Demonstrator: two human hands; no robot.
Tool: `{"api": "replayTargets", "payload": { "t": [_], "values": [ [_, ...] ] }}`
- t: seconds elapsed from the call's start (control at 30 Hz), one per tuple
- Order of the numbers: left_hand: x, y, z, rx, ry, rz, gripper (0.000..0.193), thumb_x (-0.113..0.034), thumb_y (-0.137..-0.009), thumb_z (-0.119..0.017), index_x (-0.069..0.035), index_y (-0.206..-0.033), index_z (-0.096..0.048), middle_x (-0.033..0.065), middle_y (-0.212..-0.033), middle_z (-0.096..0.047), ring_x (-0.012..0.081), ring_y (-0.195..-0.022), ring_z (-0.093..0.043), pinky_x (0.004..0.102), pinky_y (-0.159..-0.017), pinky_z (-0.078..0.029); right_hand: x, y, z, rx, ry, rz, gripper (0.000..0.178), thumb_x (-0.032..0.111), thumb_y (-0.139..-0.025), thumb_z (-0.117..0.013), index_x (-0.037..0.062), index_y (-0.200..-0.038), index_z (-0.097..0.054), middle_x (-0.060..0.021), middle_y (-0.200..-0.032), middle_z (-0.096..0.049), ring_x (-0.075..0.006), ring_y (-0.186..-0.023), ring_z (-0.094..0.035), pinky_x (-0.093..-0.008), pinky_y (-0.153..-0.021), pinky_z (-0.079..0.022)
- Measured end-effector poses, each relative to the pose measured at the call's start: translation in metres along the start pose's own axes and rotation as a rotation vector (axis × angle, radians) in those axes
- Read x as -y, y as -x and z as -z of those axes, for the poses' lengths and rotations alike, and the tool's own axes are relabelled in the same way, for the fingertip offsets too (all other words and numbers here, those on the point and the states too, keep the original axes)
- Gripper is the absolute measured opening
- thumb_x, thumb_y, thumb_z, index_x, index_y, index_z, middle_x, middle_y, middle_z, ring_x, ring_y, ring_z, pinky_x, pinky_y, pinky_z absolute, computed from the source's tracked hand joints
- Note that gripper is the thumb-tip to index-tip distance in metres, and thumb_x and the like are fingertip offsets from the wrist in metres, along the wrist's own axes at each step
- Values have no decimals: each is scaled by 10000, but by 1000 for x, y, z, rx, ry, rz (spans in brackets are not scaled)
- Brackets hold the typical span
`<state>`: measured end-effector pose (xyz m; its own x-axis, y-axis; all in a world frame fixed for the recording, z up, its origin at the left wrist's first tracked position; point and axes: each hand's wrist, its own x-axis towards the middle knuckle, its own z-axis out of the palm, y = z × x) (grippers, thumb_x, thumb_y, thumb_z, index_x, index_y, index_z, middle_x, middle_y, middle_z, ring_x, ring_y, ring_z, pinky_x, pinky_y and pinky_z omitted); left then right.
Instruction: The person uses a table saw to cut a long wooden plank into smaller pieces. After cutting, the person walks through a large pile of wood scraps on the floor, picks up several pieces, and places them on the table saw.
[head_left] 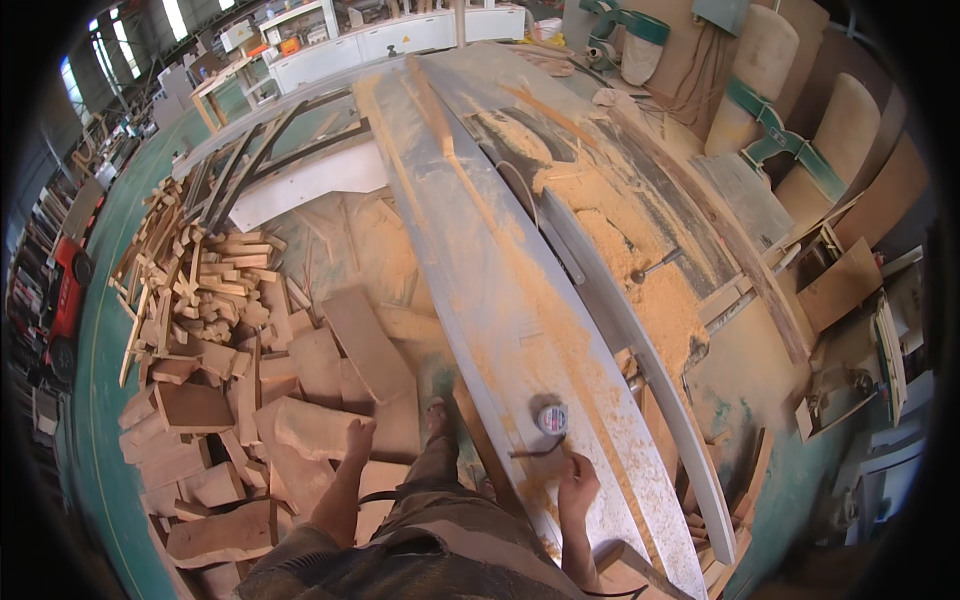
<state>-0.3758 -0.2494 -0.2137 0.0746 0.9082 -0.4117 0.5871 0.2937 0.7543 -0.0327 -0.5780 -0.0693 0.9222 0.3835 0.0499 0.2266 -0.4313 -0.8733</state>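
Note:
My left hand [360, 437] hangs over a heap of wooden blocks [322, 428], its fingers curled in with nothing sticking out of them. My right hand [578, 483] is above the near part of a long pale metal machine table [500, 300], fingers bent inward; what they hold, if anything, is hidden. Just beyond that hand, a small round object with a white label and dark rim [551, 419] rests on the table. Between the two lies a thin dark curved strip [536, 452], whose far end comes close to my fingers.
A long metal fence [640, 350] runs along the table's right side, beside heaped sawdust [600, 215]. Stacked wood offcuts [215, 285] lie to the left. Dust collector bags [760, 65] stand at the far right. A red vehicle [68, 300] is at the left edge.

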Motion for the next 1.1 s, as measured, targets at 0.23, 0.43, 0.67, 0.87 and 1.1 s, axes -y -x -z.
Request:
{"api": "replayTargets", "payload": {
  "t": [0.23,0.43,0.67,0.87,1.1],
  "values": [
    [-237,-219,-48,-197,-14,-650,355,-315,-917,-633,35,-885,-580,230,-865,-631,378,-831,-633,470,-747,-478,-30,-19,-34,-402,151,-309,342,282,-994,-528,-13,-898,-673,-198,-779,-661,-313,-663,-586,-431,-646,-461],
    [-453,-371,-105,17,216,-843,328,-265,-925,-661,14,-858,-503,129,-748,-457,240,-707,-465,387,-669,-423,-17,-40,-58,-682,412,-571,464,424,-990,-520,-5,-945,-690,-213,-821,-656,-339,-717,-575,-462,-697,-447],
    [-576,-504,-170,-85,-234,-702,501,-428,-853,-722,34,-1005,-606,232,-886,-656,381,-820,-650,468,-733,-483,1,-77,-75,-767,775,-842,563,552,-998,-426,81,-924,-726,-182,-814,-693,-396,-712,-635,-510,-633,-449],
    [-628,-554,-199,-96,-137,-676,569,-446,-837,-715,39,-1125,-640,254,-1061,-704,408,-1003,-672,468,-845,-508,0,-89,-83,-804,951,-871,564,517,-1021,-419,83,-790,-695,-146,-681,-667,-374,-602,-619,-513,-555,-431],
    [-607,-579,-184,209,167,-372,598,-316,-862,-689,94,-1273,-542,250,-1133,-661,353,-1012,-678,403,-847,-569,-5,-88,-80,-791,936,-894,613,586,-999,-419,65,-802,-674,-178,-718,-673,-409,-632,-622,-536,-562,-425]
  ]
}}
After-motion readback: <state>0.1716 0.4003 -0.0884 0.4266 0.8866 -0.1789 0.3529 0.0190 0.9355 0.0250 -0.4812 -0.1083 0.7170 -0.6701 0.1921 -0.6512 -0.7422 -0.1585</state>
